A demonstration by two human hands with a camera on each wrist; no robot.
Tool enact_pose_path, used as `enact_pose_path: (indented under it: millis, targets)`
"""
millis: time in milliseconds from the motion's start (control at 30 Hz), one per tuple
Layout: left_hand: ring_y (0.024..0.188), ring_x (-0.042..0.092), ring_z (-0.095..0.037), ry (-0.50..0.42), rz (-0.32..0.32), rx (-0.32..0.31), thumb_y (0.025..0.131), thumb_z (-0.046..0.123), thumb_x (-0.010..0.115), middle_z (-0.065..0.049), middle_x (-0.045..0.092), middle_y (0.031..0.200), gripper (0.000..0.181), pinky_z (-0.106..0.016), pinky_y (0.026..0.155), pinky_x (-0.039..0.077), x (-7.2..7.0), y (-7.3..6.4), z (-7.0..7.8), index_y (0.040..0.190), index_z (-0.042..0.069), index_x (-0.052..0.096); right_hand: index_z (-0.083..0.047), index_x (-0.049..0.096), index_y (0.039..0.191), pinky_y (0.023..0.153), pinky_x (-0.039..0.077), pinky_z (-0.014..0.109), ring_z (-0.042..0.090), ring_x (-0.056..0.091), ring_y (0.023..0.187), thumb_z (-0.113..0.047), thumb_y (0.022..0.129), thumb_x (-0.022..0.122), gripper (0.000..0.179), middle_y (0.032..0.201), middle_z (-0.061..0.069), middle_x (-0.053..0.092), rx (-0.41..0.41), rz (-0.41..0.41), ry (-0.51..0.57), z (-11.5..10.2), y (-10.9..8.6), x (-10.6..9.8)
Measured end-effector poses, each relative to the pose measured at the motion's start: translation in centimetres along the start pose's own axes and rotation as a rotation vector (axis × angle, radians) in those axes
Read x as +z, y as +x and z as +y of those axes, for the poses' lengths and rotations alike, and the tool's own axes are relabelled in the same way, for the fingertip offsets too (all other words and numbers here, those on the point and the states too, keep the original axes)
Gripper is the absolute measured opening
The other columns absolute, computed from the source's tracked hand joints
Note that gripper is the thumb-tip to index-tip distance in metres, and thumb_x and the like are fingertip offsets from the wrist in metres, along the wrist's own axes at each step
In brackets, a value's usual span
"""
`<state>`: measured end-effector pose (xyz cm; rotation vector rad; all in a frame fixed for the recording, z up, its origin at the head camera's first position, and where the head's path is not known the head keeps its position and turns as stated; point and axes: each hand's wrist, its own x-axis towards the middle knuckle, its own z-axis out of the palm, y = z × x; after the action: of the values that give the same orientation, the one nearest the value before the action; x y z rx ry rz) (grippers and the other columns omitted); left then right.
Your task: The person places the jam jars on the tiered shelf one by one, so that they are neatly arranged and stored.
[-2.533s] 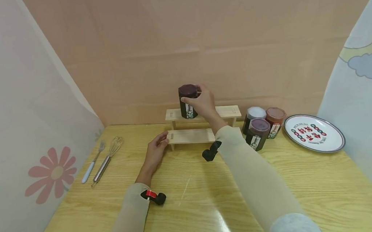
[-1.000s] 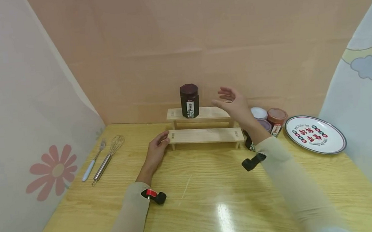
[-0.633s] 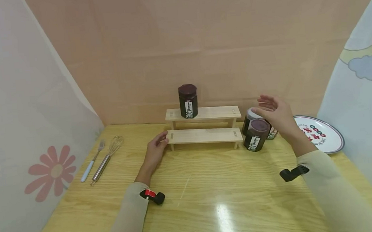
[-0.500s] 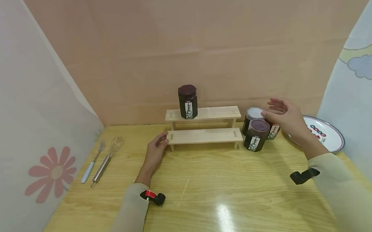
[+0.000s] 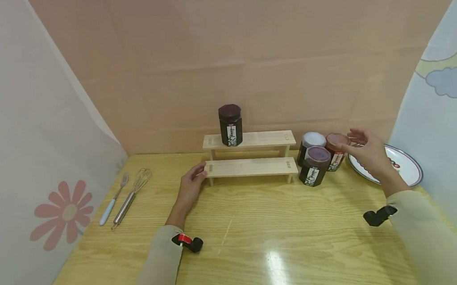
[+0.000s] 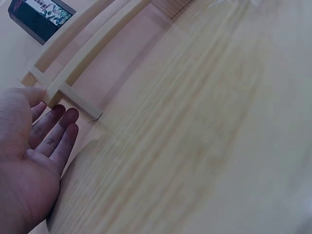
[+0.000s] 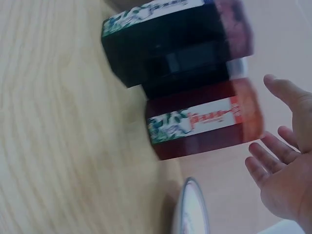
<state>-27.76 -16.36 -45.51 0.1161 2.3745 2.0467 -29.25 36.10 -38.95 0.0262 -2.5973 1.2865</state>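
My left hand (image 5: 189, 183) pinches the left end of a two-tier wooden display shelf (image 5: 251, 166), thumb and fingers at the lower plank's corner in the left wrist view. On the upper plank stands a black jar with a dark maroon lid (image 5: 231, 126). My right hand (image 5: 368, 151) is beside the red jar with a brownish-orange lid (image 5: 336, 154), its thumb and fingers spread around the lid and not closed on it. In the right wrist view the fingers (image 7: 273, 153) are close to that lid.
A black jar with a purple lid (image 5: 315, 167) and one with a white lid (image 5: 311, 141) stand tight against the red jar. A patterned white plate (image 5: 410, 170) lies behind my right hand. A fork (image 5: 114, 200) and a whisk (image 5: 130, 199) lie at the left.
My right hand let go of the maroon-lidded jar on the upper plank, then moved right and down to the orange-lidded jar. My left hand stays at the shelf end.
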Motion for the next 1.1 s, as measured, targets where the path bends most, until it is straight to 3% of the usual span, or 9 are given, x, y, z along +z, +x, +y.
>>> enact_pose_path:
  millis: [67,233,300,467,600,700,767,967,1100]
  targets:
    - [0.147,0.046,-0.035,-0.004,-0.004,0.002,0.108,0.014,0.054,-0.021,0.050,0.155,0.045,-0.047,0.122,0.040,0.0,-0.2,0.3,0.152,0.004,0.049,-0.001,0.028,0.161,0.081,0.042,-0.001,0.009,0.055,0.120,-0.034,0.097,0.073,0.085,0.155,0.028,0.045,0.025,-0.009,0.007,0.6,0.4,0.4]
    - [0.148,0.045,-0.034,-0.020,-0.006,-0.009,0.108,0.014,0.054,-0.020,0.049,0.155,0.045,-0.047,0.123,0.039,-0.1,-0.3,0.3,0.152,0.005,0.049,-0.002,0.022,0.163,0.081,0.038,-0.002,0.042,0.045,0.142,-0.037,0.096,0.074,0.091,0.161,0.029,0.039,0.062,-0.027,0.008,1.6,1.1,1.2]
    - [0.148,0.045,-0.034,-0.023,-0.002,-0.012,0.108,0.013,0.054,-0.020,0.049,0.155,0.045,-0.046,0.123,0.039,-0.1,-0.2,0.3,0.152,0.005,0.050,-0.002,0.021,0.163,0.081,0.038,-0.001,0.046,0.042,0.144,-0.039,0.096,0.074,0.093,0.161,0.029,0.038,0.070,-0.039,0.016,1.8,1.2,1.4]
    - [0.147,0.047,-0.034,-0.019,0.001,-0.008,0.107,0.013,0.055,-0.020,0.050,0.154,0.045,-0.046,0.122,0.041,0.0,-0.1,0.2,0.151,0.005,0.050,-0.003,0.022,0.164,0.084,0.039,0.000,0.032,0.045,0.144,-0.040,0.096,0.074,0.094,0.161,0.028,0.039,0.092,-0.048,0.057,2.0,0.9,1.7]
    - [0.146,0.047,-0.033,-0.022,-0.003,-0.006,0.107,0.014,0.055,-0.020,0.051,0.154,0.045,-0.045,0.122,0.041,0.0,-0.1,0.1,0.151,0.006,0.051,-0.003,0.027,0.162,0.085,0.040,0.000,0.008,0.051,0.128,-0.039,0.095,0.075,0.090,0.154,0.023,0.045,0.091,-0.027,0.088,2.2,0.8,2.0]
    - [0.146,0.047,-0.033,-0.029,-0.004,-0.009,0.107,0.014,0.055,-0.019,0.051,0.153,0.045,-0.045,0.122,0.041,0.0,0.0,0.1,0.151,0.007,0.051,-0.003,0.032,0.161,0.084,0.042,0.001,0.000,0.050,0.119,-0.039,0.094,0.076,0.088,0.150,0.020,0.047,0.089,-0.004,0.097,2.3,0.9,2.1]
    - [0.147,0.047,-0.033,-0.030,-0.007,-0.011,0.107,0.014,0.056,-0.019,0.051,0.154,0.045,-0.044,0.122,0.042,0.0,0.0,0.1,0.151,0.007,0.051,-0.005,0.034,0.160,0.083,0.041,0.001,0.003,0.051,0.120,-0.042,0.094,0.076,0.087,0.150,0.020,0.049,0.098,0.015,0.072,2.4,0.9,2.1]
    - [0.147,0.047,-0.034,-0.022,0.006,-0.009,0.107,0.013,0.055,-0.020,0.051,0.154,0.045,-0.046,0.122,0.041,0.1,-0.1,0.1,0.151,0.005,0.051,-0.005,0.036,0.160,0.084,0.038,0.005,0.032,0.049,0.135,-0.048,0.092,0.075,0.089,0.152,0.026,0.050,0.135,0.042,0.020,2.4,0.7,2.3]
    - [0.147,0.047,-0.035,-0.010,0.006,-0.002,0.108,0.014,0.055,-0.020,0.051,0.154,0.045,-0.047,0.122,0.040,0.1,-0.1,0.1,0.152,0.005,0.050,-0.004,0.037,0.159,0.083,0.038,0.004,0.032,0.050,0.132,-0.047,0.092,0.076,0.088,0.151,0.026,0.051,0.127,0.056,0.009,2.2,0.5,2.2]
